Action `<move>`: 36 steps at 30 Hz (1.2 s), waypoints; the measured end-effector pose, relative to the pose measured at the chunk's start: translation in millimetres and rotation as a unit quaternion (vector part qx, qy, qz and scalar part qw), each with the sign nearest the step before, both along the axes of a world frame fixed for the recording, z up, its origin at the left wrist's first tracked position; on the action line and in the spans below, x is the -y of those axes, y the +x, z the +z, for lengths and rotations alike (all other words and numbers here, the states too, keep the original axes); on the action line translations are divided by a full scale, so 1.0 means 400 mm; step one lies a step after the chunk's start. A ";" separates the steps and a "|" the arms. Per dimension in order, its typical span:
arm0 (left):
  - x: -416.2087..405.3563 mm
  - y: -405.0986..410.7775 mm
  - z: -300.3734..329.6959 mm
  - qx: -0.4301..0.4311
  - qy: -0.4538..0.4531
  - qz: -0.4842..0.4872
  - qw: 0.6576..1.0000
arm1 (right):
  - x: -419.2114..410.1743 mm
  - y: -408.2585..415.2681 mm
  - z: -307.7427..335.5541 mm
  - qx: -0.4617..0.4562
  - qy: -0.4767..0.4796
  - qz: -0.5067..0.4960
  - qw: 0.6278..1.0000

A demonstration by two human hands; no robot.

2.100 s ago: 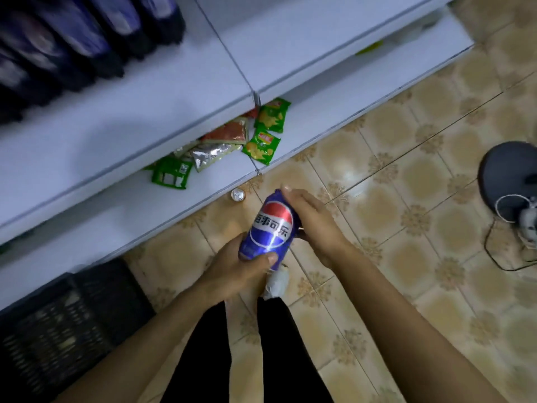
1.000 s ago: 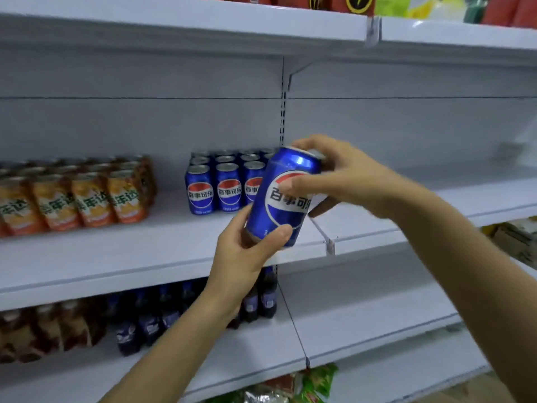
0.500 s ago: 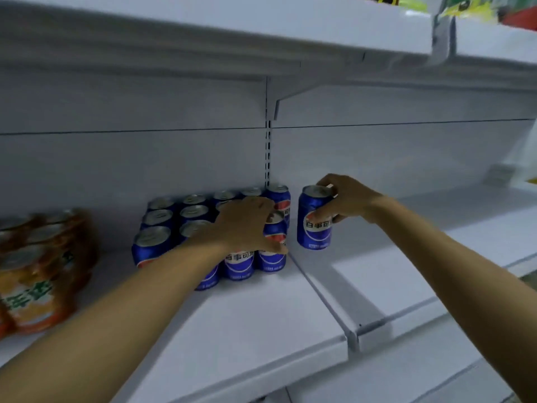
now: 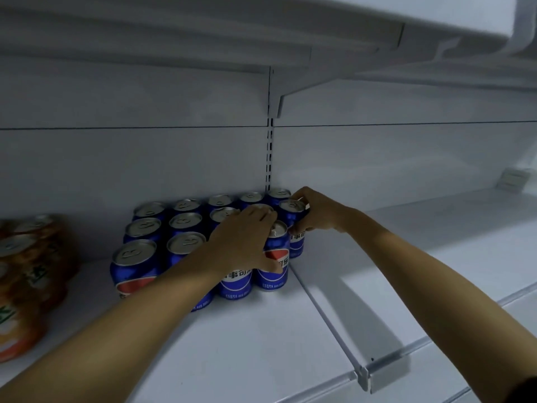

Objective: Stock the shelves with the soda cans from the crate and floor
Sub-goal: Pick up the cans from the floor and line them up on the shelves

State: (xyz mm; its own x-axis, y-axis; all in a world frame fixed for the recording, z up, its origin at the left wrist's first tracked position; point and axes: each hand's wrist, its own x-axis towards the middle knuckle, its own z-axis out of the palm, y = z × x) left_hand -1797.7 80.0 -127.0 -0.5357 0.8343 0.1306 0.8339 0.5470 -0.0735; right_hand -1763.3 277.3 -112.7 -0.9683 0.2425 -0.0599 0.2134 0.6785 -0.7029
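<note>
Several blue soda cans [image 4: 136, 263] stand in rows on the white shelf [image 4: 261, 344], against the back panel. My right hand [image 4: 315, 212] grips one blue can [image 4: 293, 225] at the right end of the block, in its second row from the back, upright on the shelf. My left hand [image 4: 247, 242] lies over the tops of the front cans, its thumb down the face of the front right can [image 4: 274, 266]. The cans under the left hand are partly hidden.
Orange soda cans [image 4: 26, 274] stand at the left of the same shelf. A shelf divider seam [image 4: 328, 324] runs forward right of the blue cans, with bare shelf [image 4: 421, 257] beyond it. Another shelf [image 4: 436, 13] hangs overhead.
My right hand has pushed the held can leftward into the block of blue cans. My left hand stays on the front cans. The view has moved closer.
</note>
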 end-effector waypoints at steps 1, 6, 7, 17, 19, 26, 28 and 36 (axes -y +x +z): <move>0.000 0.002 0.001 0.001 0.000 0.001 1.000 | -0.002 0.001 -0.003 0.001 -0.003 -0.001 1.000; 0.001 0.016 0.013 0.022 -0.018 0.017 0.999 | 0.016 0.028 -0.009 -0.001 0.004 -0.005 1.000; 0.003 0.022 0.020 0.032 -0.019 0.021 0.999 | 0.019 0.042 -0.007 -0.003 0.014 -0.010 1.000; -0.041 0.313 0.035 0.043 0.084 -0.024 0.995 | -0.026 0.445 0.037 0.036 0.151 -0.049 0.987; -0.055 0.409 0.008 0.025 0.096 -0.048 0.994 | -0.026 0.559 0.026 0.036 0.163 -0.056 0.984; -0.097 0.723 -0.239 0.101 0.141 -0.158 0.972 | 0.000 0.975 -0.177 0.087 0.147 -0.077 0.982; -0.109 0.783 -0.337 0.141 0.084 -0.160 0.973 | 0.014 1.061 -0.272 0.124 0.135 -0.091 0.979; -0.066 0.870 -0.688 0.235 -0.050 -0.148 0.959 | 0.091 1.257 -0.628 0.257 0.039 -0.130 0.957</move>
